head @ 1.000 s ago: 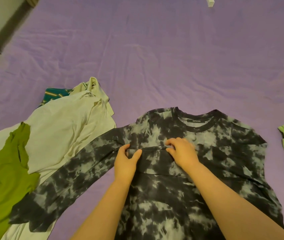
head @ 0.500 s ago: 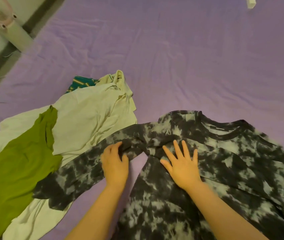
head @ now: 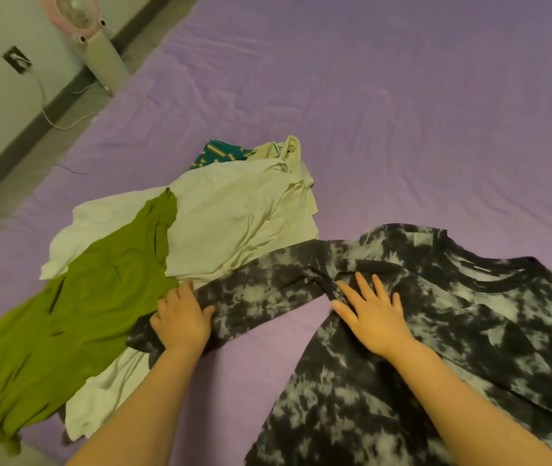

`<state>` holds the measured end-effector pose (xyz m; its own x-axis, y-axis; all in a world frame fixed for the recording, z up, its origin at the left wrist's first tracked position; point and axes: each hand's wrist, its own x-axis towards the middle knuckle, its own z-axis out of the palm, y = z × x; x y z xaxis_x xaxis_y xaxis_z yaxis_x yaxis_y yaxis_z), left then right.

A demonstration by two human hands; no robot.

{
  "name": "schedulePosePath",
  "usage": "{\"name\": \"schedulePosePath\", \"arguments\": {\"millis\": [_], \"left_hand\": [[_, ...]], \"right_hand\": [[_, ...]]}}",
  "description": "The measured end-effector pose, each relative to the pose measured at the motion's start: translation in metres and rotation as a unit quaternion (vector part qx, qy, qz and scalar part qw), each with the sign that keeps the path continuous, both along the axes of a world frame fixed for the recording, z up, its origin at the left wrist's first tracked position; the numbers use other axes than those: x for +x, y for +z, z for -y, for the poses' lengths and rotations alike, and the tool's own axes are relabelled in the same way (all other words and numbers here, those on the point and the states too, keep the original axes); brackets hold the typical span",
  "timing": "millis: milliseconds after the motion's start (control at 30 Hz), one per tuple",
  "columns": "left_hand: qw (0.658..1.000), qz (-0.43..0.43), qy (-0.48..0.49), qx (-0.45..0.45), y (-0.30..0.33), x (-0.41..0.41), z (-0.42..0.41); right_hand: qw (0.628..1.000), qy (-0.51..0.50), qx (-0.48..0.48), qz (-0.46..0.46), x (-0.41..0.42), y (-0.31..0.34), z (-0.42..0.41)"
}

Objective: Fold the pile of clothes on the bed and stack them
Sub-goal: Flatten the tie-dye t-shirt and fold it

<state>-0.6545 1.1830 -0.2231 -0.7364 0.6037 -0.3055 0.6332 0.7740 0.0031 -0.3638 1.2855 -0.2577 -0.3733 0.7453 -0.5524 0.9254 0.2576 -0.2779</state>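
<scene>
- Left hand [head: 182, 319] grips the tie-dye shirt [head: 436, 348] sleeve end; right hand [head: 372, 314] presses flat, fingers spread.
- Nothing folded or stacked yet; unfolded pile [head: 140, 264] waits near the bed [head: 368, 112] left edge.

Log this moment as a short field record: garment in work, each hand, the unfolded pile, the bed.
garment in work: tie-dye shirt, spread front-up, left sleeve stretched out sideways
left hand: on the sleeve's end, thumb over the fabric
right hand: flat, fingers spread, pressing by the armpit
unfolded pile: cream shirt, green garment over it, striped piece behind
bed: purple sheet
folded stack: none in view
</scene>
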Motion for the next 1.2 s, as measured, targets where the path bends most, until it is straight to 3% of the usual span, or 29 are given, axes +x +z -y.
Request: {"name": "schedulePosePath", "arguments": {"millis": [133,200,267,333,400,467,567,667,733,900,1067,1133,1200], "left_hand": [[0.998,0.004,-0.035,-0.053,0.013,-0.015,-0.001],[0.996,0.018,-0.085,-0.012,0.022,-0.016,0.000],[0.989,0.086,-0.112,0.045,0.039,-0.016,-0.001],[0.975,0.166,-0.109,0.096,0.062,-0.019,-0.005],[0.965,0.192,-0.105,0.144,0.092,-0.025,-0.016],[0.943,0.253,-0.069,0.206,0.125,-0.024,-0.031],[0.884,0.417,0.018,0.210,0.169,0.001,-0.057],[0.834,0.529,0.059,0.146,0.192,0.048,-0.077],[0.778,0.608,0.082,0.135,0.195,0.085,-0.086],[0.600,0.776,0.168,0.098,0.170,0.177,-0.096],[0.512,0.814,0.253,0.106,0.145,0.256,-0.103],[0.525,0.807,0.246,0.110,0.131,0.276,-0.104],[0.591,0.770,0.210,0.116,0.113,0.285,-0.104]], "right_hand": [[1.000,-0.008,0.023,-0.003,-0.003,0.011,0.007],[0.999,0.006,0.044,-0.007,-0.009,0.020,0.013],[0.998,0.020,0.054,-0.016,-0.016,0.032,0.019],[0.998,0.028,0.053,-0.027,-0.023,0.049,0.023],[0.997,0.028,0.056,-0.054,-0.029,0.068,0.026],[0.991,0.008,0.046,-0.122,-0.037,0.091,0.027],[0.941,-0.115,-0.044,-0.314,-0.048,0.130,0.024],[0.822,-0.251,-0.163,-0.485,-0.050,0.170,0.023],[0.759,-0.293,-0.212,-0.541,-0.039,0.186,0.024],[0.726,-0.365,-0.220,-0.540,0.026,0.184,0.027],[0.715,-0.488,-0.172,-0.470,0.104,0.149,0.024],[0.687,-0.555,-0.155,-0.443,0.136,0.134,0.022],[0.665,-0.605,-0.151,-0.411,0.169,0.123,0.021]]}}
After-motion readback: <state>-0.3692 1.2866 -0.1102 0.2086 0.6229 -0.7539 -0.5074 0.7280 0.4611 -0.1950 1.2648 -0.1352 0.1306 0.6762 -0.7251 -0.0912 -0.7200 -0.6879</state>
